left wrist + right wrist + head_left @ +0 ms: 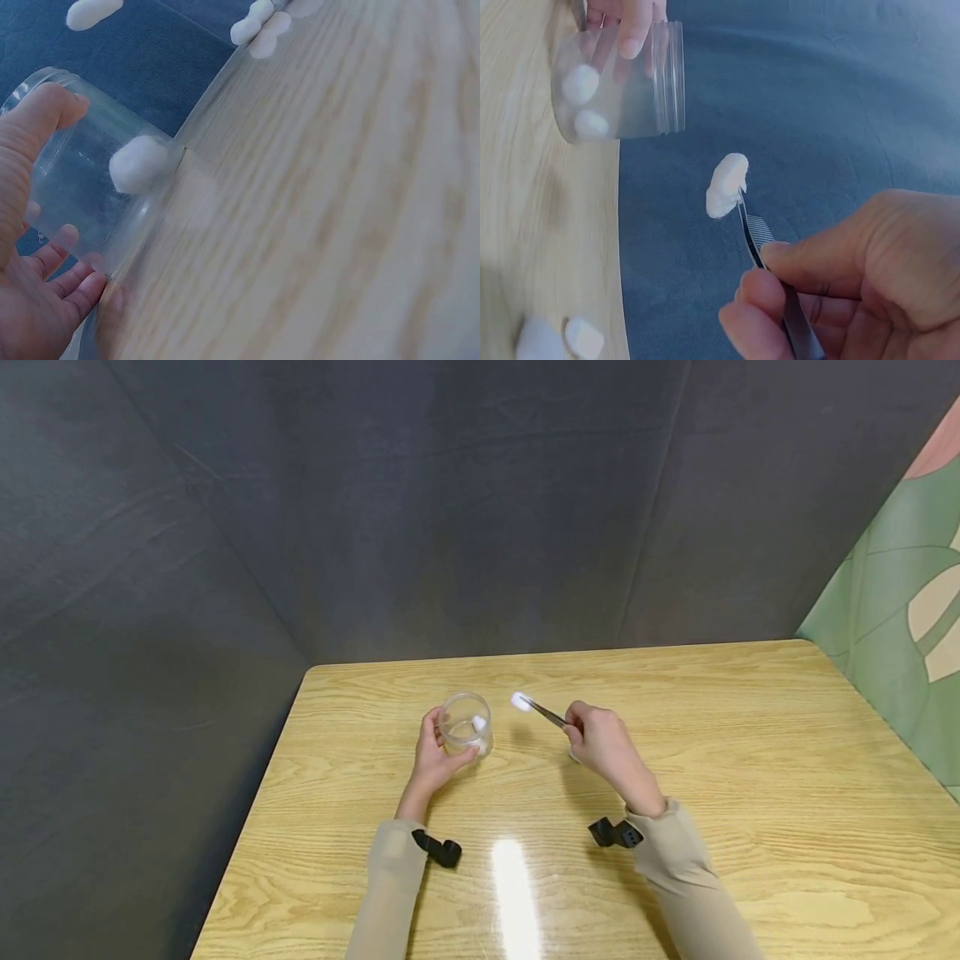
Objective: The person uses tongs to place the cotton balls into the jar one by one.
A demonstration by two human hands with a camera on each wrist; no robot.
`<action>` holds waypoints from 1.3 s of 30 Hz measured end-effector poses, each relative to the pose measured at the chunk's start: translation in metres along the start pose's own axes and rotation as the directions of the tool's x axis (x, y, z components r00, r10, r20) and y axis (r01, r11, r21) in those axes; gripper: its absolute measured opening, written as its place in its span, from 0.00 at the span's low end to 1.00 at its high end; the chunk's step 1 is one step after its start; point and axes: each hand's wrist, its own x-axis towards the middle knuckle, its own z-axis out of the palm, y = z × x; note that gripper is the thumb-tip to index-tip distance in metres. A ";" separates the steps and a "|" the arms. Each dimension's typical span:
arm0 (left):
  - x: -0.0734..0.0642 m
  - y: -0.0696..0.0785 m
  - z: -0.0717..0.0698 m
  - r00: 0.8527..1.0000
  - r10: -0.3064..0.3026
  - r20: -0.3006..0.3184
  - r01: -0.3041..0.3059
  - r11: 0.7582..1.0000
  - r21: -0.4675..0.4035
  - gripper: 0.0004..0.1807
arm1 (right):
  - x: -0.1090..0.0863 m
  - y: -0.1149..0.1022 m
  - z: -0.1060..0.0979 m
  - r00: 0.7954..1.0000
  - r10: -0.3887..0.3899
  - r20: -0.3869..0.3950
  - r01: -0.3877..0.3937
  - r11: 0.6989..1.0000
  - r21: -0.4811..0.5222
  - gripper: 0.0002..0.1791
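My left hand grips a clear plastic jar that stands on the table, thumb on the near side and fingers round the far side. The jar has no lid on, and two white cotton balls lie at its bottom in the right wrist view. To the right of the jar, my right hand pinches metal tweezers between thumb and fingers. Their tips hold another cotton ball, raised above the table beside the jar's mouth. The left wrist view shows this cotton ball at its top edge.
More cotton balls lie on the wooden table by my right hand, which mostly hides them in the head view. Dark cloth hangs behind the table and on its left. A patterned green surface borders the right side.
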 end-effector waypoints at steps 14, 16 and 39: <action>0.001 0.001 0.000 1.000 0.017 -0.010 -0.017 1.000 0.020 0.45 | 0.004 -0.014 0.004 0.999 -0.033 -0.003 0.033 0.999 0.029 0.07; -0.003 0.010 0.000 1.000 0.029 -0.005 -0.029 1.000 0.009 0.45 | 0.004 -0.015 0.005 0.999 -0.039 -0.005 0.039 0.999 0.031 0.07; -0.013 0.040 -0.002 1.000 0.005 0.007 -0.005 1.000 0.007 0.44 | 0.009 -0.030 0.017 0.997 -0.046 0.058 0.042 0.997 0.070 0.07</action>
